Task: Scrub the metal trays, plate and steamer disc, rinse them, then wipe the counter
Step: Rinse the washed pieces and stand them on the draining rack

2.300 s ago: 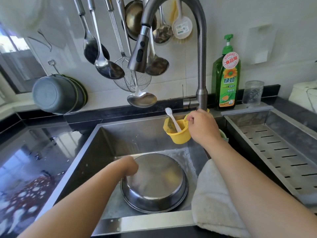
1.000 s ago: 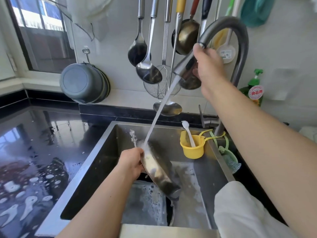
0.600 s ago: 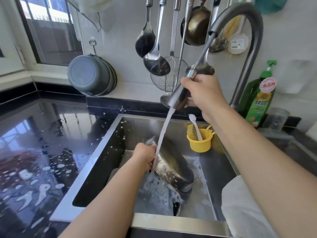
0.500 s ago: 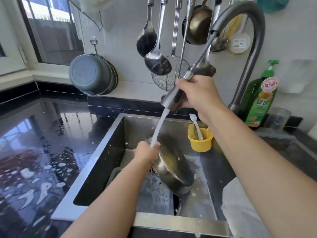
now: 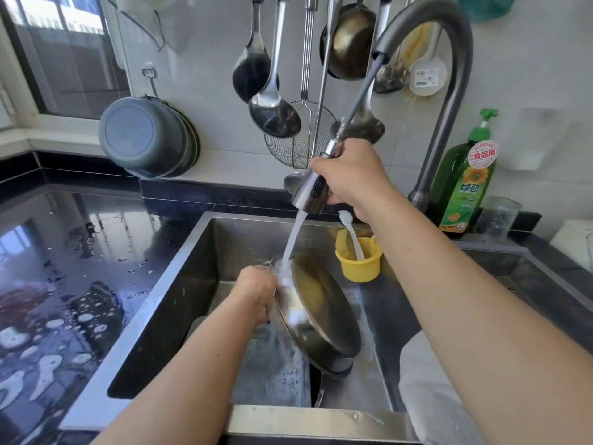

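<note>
Round steel tray (image 5: pixel 316 311) stands tilted on edge in the sink, underside wet, probably still soapy.

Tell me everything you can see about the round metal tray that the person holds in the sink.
The metal tray is a round, shallow pan of shiny steel with a flat bottom and low sloping wall. It stands tilted on edge inside the sink, its underside facing the camera, its lower rim down near the sink floor. The left hand grips its upper left rim. Water from the pull-out spray head, held by the right hand, strikes its top edge and runs down. Its inside is hidden.
</note>
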